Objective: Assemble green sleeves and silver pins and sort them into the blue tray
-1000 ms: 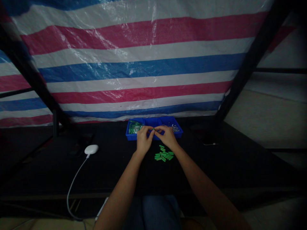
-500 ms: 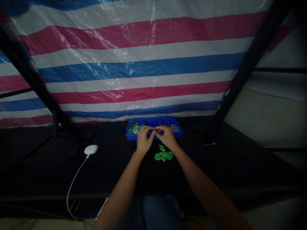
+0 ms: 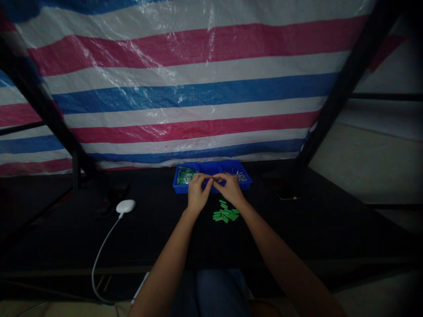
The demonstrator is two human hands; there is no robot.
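Note:
My left hand (image 3: 198,191) and my right hand (image 3: 229,188) meet fingertip to fingertip over the front edge of a blue divided tray (image 3: 181,189). Both are closed in a pinch. Whatever lies between the fingertips is too small and dark to make out. In the tray's left compartment are green pieces (image 3: 183,175) with some clear or whitish ones. Thin metal pins (image 3: 242,177) fill part of the right compartment, beside my right hand. On the black table just below my hands lies a loose pile of small green sticks (image 3: 225,215).
To the left a white oval device (image 3: 125,205) trails a white cable (image 3: 101,251) over the table's front edge. A dark phone-like slab (image 3: 286,191) lies at the right. Behind the tray hangs a striped plastic sheet (image 3: 198,97) between dark frame posts.
My fingertips have shifted very slightly, and the small dark bit seen between them before is now harder to see. The tray and the green pile stay put.

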